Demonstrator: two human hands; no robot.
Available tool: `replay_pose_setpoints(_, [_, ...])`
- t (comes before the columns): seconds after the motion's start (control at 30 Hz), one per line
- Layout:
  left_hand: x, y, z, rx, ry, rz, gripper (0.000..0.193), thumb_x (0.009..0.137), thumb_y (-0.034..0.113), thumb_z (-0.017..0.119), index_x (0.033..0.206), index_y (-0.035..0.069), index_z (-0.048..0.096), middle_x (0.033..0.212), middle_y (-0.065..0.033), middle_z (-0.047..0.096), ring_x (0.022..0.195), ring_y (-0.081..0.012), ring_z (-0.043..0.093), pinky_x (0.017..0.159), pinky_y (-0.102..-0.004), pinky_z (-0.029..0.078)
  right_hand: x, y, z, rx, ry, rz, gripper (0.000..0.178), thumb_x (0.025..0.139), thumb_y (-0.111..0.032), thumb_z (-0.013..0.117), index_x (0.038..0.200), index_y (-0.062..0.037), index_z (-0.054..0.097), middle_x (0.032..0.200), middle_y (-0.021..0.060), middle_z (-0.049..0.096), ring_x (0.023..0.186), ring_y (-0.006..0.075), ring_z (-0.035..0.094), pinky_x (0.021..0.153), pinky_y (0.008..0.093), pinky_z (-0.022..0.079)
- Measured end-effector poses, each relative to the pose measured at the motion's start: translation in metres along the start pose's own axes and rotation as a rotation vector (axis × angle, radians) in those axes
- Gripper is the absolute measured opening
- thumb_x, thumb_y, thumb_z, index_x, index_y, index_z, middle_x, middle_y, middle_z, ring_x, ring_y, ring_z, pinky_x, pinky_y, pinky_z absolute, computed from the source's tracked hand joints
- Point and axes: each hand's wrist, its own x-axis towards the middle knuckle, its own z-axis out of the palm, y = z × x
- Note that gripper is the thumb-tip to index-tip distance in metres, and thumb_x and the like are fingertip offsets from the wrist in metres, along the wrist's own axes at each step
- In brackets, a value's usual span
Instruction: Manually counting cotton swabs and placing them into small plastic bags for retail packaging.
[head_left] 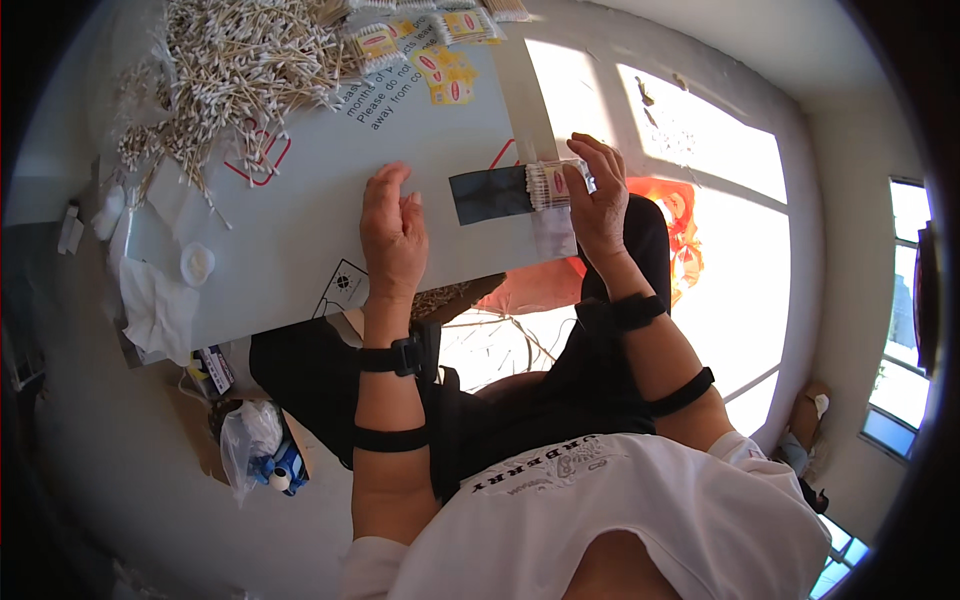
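At the right edge of the grey tabletop board point(420, 130), my right hand point(600, 200) has its thumb and fingers closed on a small clear pack of cotton swabs point(550, 186). The pack overlaps the end of a dark rectangular patch point(490, 195). Below the pack lies a translucent plastic piece point(554, 238). My left hand point(392, 235) is over the middle of the board, empty, with its fingers slightly bent and thumb apart. A big heap of loose cotton swabs point(250, 70) covers the far left. Yellow paper labels point(447, 78) lie at the far side.
Filled swab packs point(468, 25) lie beside the heap. On the board's left edge are a white cloth point(158, 310) and a small round white item point(197, 264). An orange-red bag point(682, 235) is by my right leg. A box point(295, 440) holding plastic bags stands low left.
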Motion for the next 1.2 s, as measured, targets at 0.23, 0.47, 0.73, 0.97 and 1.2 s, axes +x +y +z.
replay_pose_setpoints(0.23, [0.028, -0.04, -0.054, -0.13, -0.067, -0.028, 0.027, 0.084, -0.007, 0.06, 0.11, 0.0, 0.059, 0.112, -0.0099, 0.059, 0.093, -0.0203, 0.063, 0.078, -0.0297, 0.054, 0.01, -0.021, 0.016, 0.613, 0.04, 0.496, 0.006, 0.088, 0.001, 0.063, 0.092, 0.0018, 0.067, 0.074, -0.0008, 0.061, 0.063, 0.0045, 0.052, 0.058, 0.02, 0.043])
replay_pose_setpoints(0.47, [0.024, -0.039, -0.054, -0.322, -0.116, -0.11, 0.024, 0.085, -0.005, 0.06, 0.109, 0.0, 0.059, 0.11, -0.0099, 0.061, 0.089, -0.0206, 0.064, 0.076, -0.0292, 0.055, 0.025, -0.033, 0.032, 0.551, -0.17, 0.493, 0.008, 0.085, 0.0, 0.064, 0.093, 0.0009, 0.068, 0.075, 0.0007, 0.064, 0.062, 0.0048, 0.051, 0.057, 0.0189, 0.04])
replay_pose_setpoints(0.73, [0.026, -0.042, -0.065, -0.223, -0.156, -0.035, 0.022, 0.084, -0.004, 0.06, 0.106, -0.005, 0.057, 0.11, -0.0135, 0.061, 0.09, -0.0266, 0.065, 0.077, -0.0333, 0.056, 0.055, -0.034, 0.015, 0.375, -0.025, 0.403, 0.012, 0.085, -0.006, 0.066, 0.095, 0.0002, 0.07, 0.082, 0.004, 0.068, 0.075, 0.0098, 0.057, 0.072, 0.0256, 0.045])
replay_pose_setpoints(0.97, [0.028, -0.036, -0.062, -0.162, -0.19, -0.028, 0.021, 0.084, -0.001, 0.063, 0.104, -0.005, 0.057, 0.113, -0.0146, 0.059, 0.093, -0.0327, 0.063, 0.082, -0.0355, 0.054, 0.021, 0.023, 0.006, -0.277, -0.016, 0.144, 0.032, 0.09, -0.025, 0.065, 0.114, -0.0032, 0.062, 0.133, 0.0152, 0.05, 0.126, 0.0319, 0.046, 0.105, 0.0415, 0.036])
replay_pose_setpoints(1.2, [0.028, -0.026, -0.066, 0.0, -0.214, 0.018, 0.021, 0.081, 0.0, 0.068, 0.098, -0.004, 0.056, 0.109, -0.0136, 0.059, 0.103, -0.0325, 0.059, 0.086, -0.039, 0.052, 0.007, 0.019, 0.019, -0.562, -0.191, 0.011, 0.046, 0.097, -0.035, 0.053, 0.129, -0.0028, 0.053, 0.145, 0.0176, 0.041, 0.134, 0.0348, 0.039, 0.109, 0.0452, 0.032])
